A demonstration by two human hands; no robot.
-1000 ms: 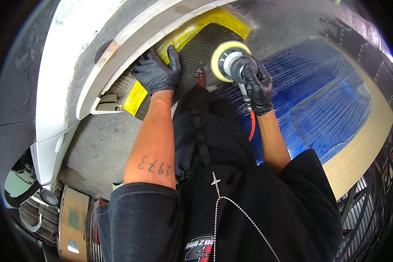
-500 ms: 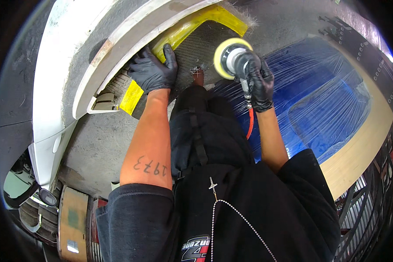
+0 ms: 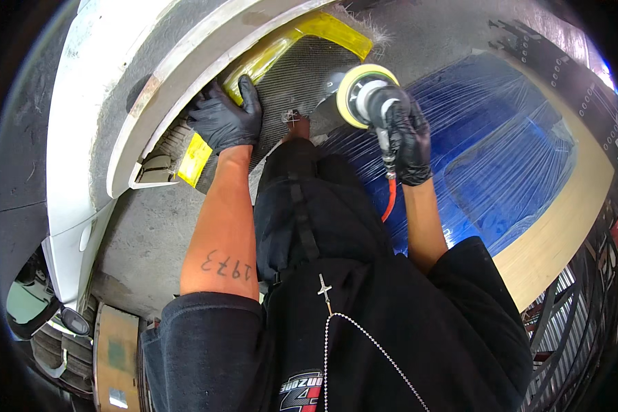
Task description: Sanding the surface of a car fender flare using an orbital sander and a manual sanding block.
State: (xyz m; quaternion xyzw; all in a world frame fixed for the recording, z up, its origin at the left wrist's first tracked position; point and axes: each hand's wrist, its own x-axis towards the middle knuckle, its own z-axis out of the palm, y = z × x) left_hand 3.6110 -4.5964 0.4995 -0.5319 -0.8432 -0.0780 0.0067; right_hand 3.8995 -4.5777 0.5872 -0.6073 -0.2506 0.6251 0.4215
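My right hand [image 3: 409,137], in a black glove, grips an air-powered orbital sander [image 3: 374,103] with a round yellow-edged pad. The pad is lifted off any surface and tilted up to the left. A red air hose [image 3: 390,199] runs down from its fitting. My left hand [image 3: 226,117], gloved too, rests with its fingers stretched and thumb apart beside the white and grey curved car body panel [image 3: 161,89]. Under and next to it lies a dark woven sheet [image 3: 288,75] with glossy yellow edging [image 3: 333,31]; its fingertips are partly hard to make out.
On the right, a blue panel [image 3: 508,137] lies beneath clear wrinkled plastic film, with a pale tan board [image 3: 587,199] along its edge. A perforated dark metal strip [image 3: 563,75] runs along the far right. A side mirror [image 3: 75,320] and a wooden board [image 3: 117,350] stand lower left.
The view has shifted slightly, so most things appear a little further left. The sander's pad has turned a bit in my right hand's grip. My left hand stays at the panel.
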